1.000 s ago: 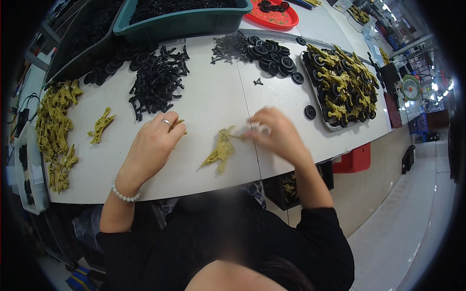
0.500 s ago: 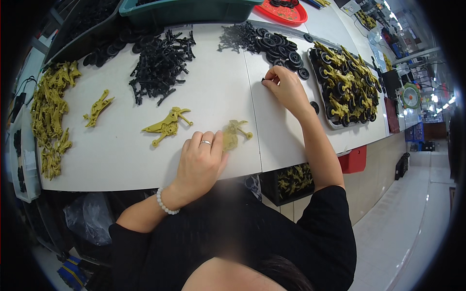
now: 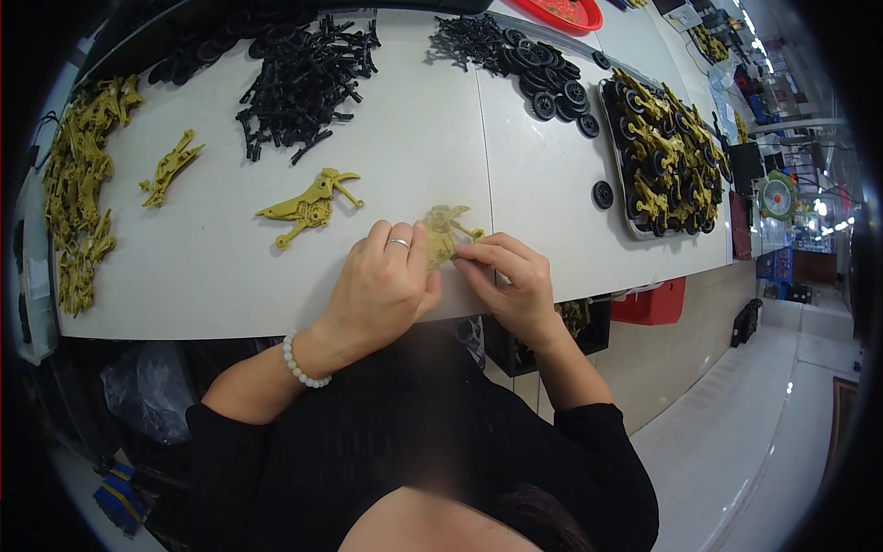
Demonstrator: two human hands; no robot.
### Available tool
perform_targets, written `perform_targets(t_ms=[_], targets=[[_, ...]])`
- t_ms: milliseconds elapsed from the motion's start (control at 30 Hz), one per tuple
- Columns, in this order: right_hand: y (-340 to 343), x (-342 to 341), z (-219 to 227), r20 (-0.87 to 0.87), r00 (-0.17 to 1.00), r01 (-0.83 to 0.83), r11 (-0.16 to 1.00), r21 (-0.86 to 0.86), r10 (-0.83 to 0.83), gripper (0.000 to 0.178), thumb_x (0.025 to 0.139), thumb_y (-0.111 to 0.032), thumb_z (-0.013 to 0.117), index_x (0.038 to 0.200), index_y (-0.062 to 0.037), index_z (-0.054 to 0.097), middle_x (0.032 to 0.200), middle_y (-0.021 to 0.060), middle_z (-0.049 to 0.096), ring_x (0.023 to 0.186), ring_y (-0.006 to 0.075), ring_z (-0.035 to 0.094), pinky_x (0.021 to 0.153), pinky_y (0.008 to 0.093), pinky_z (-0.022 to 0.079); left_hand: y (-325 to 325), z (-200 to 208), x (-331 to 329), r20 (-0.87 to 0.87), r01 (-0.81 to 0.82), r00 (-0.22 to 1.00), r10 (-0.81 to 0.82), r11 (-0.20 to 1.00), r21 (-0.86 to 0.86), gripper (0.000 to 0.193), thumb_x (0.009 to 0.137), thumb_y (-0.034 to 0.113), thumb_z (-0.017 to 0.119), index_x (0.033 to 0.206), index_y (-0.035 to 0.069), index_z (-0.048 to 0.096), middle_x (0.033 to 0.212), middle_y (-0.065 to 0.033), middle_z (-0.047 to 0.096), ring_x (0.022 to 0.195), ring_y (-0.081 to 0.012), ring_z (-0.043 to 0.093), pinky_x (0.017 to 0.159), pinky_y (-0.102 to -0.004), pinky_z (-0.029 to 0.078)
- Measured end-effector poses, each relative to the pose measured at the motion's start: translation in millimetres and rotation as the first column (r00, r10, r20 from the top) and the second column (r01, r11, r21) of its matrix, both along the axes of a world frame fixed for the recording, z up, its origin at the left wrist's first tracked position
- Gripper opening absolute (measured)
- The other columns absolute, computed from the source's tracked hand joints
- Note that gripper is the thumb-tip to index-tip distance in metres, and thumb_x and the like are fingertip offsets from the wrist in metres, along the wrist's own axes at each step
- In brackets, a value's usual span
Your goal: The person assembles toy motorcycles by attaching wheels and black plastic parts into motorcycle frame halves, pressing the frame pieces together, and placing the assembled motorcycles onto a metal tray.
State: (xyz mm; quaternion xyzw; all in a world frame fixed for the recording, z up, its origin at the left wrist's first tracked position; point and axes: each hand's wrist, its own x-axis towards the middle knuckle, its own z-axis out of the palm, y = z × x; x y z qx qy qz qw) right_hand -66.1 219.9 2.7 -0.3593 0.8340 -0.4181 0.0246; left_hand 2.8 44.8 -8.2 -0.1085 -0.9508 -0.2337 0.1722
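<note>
My left hand [image 3: 386,281] is closed around the near end of a yellow toy motorcycle body [image 3: 441,224] at the table's front. The pinched fingertips of my right hand [image 3: 517,283] meet that body from the right. Whatever lies between those fingertips is hidden. A second yellow toy motorcycle body [image 3: 311,208] rests on the table left of my left hand. Farther left is a slimmer yellow piece [image 3: 169,168].
Yellow parts [image 3: 78,184] are heaped along the left edge. Toward the back lie black forked parts [image 3: 299,87], small black pieces [image 3: 460,41] and black wheels [image 3: 552,78]. One wheel [image 3: 602,193] lies near a tray [image 3: 623,198] of wheeled yellow bodies. A red dish [image 3: 589,24] is behind.
My right hand has come from near the wheels, where it pinched a small black piece, toward me to the yellow body. My left hand keeps its hold. The whole view has shifted slightly.
</note>
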Motion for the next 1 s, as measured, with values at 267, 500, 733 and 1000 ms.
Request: perform_targets(t_ms=[267,500,733,1000], targets=[[1,6,-1,-0.245,0.969,-0.026,0.999,0.045,0.037,0.024,0.071,0.007,0.070,0.093,-0.0014,0.070,0.076,0.0090,0.063,0.064,0.0203,0.061,0.055,0.0287,0.049,2,2,-3,-0.052,0.029,0.998,-0.032,0.998,-0.059,0.029,0.069,0.014,0.066,0.086,-0.010,0.061,0.077,-0.0141,0.054,0.064,-0.0223,0.057,0.050,-0.0268,0.051],[-1,13,4,-0.267,0.962,-0.011,0.991,0.134,0.047,0.022,0.072,0.004,0.069,0.093,-0.0015,0.068,0.075,0.0088,0.061,0.062,0.0233,0.060,0.054,0.0318,0.049,6,5,-3,-0.001,0.091,0.996,-0.093,0.979,-0.184,0.013,0.067,0.007,0.061,0.066,-0.004,0.057,0.074,-0.0124,0.051,0.063,-0.0215,0.057,0.044,-0.0283,0.051],[3,7,6,-0.225,0.970,-0.065,0.989,0.134,0.095,0.029,0.074,0.003,0.069,0.103,-0.0012,0.067,0.080,0.0101,0.062,0.066,0.0235,0.062,0.059,0.0315,0.050,-5,5,-3,0.091,0.076,0.994,-0.058,0.975,-0.211,0.045,0.073,0.017,0.068,0.107,-0.011,0.061,0.088,-0.0134,0.059,0.078,-0.0246,0.059,0.063,-0.0323,0.052],[82,-88,16,-0.550,0.795,0.490,0.805,0.334,-0.255,0.033,0.077,-0.003,0.064,0.109,-0.0002,0.064,0.101,0.0142,0.065,0.095,0.0323,0.059,0.086,0.0393,0.047,-37,16,4,-0.046,-0.009,0.999,0.003,0.991,-0.135,0.044,0.071,0.016,0.071,0.110,-0.002,0.063,0.094,-0.0108,0.058,0.091,-0.0263,0.053,0.080,-0.0376,0.044]])
